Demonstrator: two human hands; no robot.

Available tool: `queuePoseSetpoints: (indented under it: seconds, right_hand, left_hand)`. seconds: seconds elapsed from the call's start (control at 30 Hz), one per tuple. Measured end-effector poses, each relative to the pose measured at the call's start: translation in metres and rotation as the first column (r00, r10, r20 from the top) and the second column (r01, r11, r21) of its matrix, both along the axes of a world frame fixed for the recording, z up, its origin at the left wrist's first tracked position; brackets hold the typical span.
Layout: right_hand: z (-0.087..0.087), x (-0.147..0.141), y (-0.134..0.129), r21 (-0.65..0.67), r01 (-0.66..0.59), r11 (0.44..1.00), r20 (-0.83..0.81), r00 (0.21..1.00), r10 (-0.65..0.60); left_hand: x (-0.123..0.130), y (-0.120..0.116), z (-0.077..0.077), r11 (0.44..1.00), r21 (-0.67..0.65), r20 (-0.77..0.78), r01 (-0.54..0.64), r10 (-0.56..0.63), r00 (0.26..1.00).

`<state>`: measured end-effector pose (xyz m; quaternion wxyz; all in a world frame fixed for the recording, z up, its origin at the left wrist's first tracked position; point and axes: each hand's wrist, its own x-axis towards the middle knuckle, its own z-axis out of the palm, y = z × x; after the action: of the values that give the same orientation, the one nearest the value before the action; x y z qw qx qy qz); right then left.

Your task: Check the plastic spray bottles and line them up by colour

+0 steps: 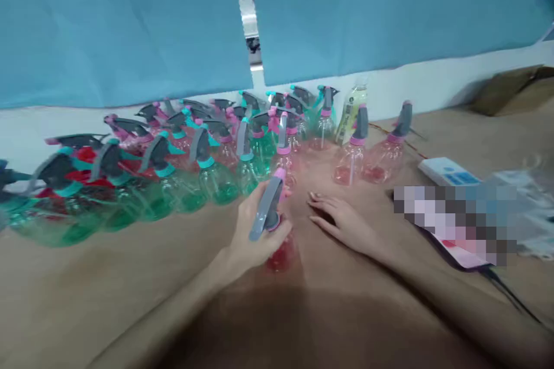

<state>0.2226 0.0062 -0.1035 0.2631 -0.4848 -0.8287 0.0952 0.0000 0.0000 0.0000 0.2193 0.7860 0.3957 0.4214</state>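
Observation:
My left hand (249,236) is wrapped around the neck of a spray bottle (280,256) with a grey and pink trigger head and a pink-red base. The bottle stands close to me, its nozzle pointing away. To its right, my right hand (344,222) rests on the table with fingers stretched out, holding nothing. Just beyond the held bottle stands another pink spray bottle (284,160). Two more pink ones, an upright spray bottle (346,164) and a tilted-looking spray bottle (384,158), are past my right hand.
Green spray bottles (219,184) form a row on the left, with many pink and green ones behind. A labelled drink bottle (351,109) stands by the wall. On the right lie a white device (450,172), a cabled phone (459,253) with blurred screen, and clear plastic (530,213). A cardboard box (511,92) sits behind.

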Motion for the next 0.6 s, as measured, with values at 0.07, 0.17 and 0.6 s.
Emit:
queuePoseSetpoints:
  seconds: [0.07, 0.17, 0.6]
  right_hand:
    - [0.0, -0.001, 0.0, -0.001, -0.002, 1.0, -0.011, 1.0, 0.002]
    - [-0.001, -0.001, 0.001, 0.0, -0.005, 1.0, -0.018, 1.0, 0.005]
    - [0.009, -0.008, -0.014, -0.049, -0.093, 0.994, -0.132, 0.988, 0.086]
  left_hand:
    - [0.002, -0.001, -0.005, 0.999, -0.035, -0.005, -0.037, 0.037, 0.999]
    - [0.004, -0.001, -0.011, 0.993, -0.058, 0.008, -0.106, 0.107, 0.994]
    - [0.008, 0.001, -0.02, 0.992, -0.007, 0.114, -0.123, 0.123, 0.986]
